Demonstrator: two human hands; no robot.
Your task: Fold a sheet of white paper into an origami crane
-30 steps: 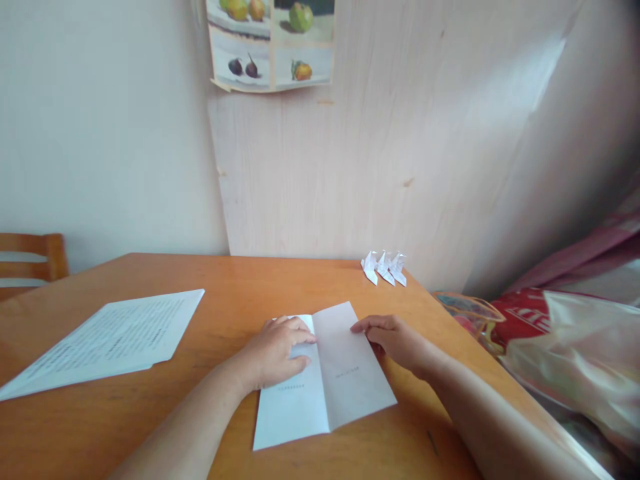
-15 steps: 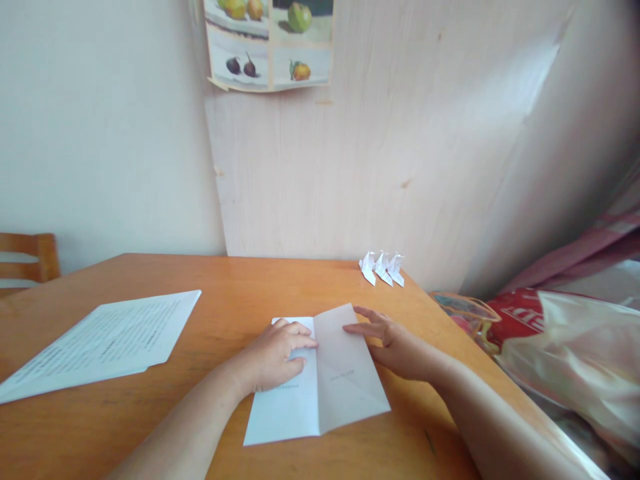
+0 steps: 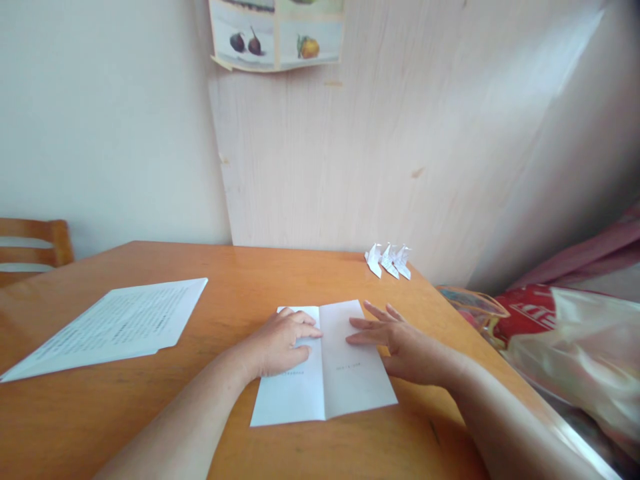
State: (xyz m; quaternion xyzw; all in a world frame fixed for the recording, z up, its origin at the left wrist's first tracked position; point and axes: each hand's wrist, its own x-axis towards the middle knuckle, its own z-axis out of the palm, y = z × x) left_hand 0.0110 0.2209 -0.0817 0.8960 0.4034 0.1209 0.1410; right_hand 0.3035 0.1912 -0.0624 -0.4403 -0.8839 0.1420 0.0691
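A white sheet of paper (image 3: 345, 383) with a centre crease lies open on the orange wooden table (image 3: 250, 280) in front of me. My left hand (image 3: 280, 341) rests flat on the sheet's left half, fingers reaching to the crease. My right hand (image 3: 400, 340) lies open on the right half, fingers spread and pointing left. Neither hand grips anything.
Three small folded white paper figures (image 3: 389, 260) stand at the table's far right corner by the wooden panel. A stack of printed sheets (image 3: 117, 327) lies at the left. A chair back (image 3: 35, 240) shows at far left. Plastic bags (image 3: 565, 340) sit off the table's right edge.
My right hand has slid further onto the right half and flattened, fingers spreading. The sheet has settled flatter on the table. The left hand has barely moved.
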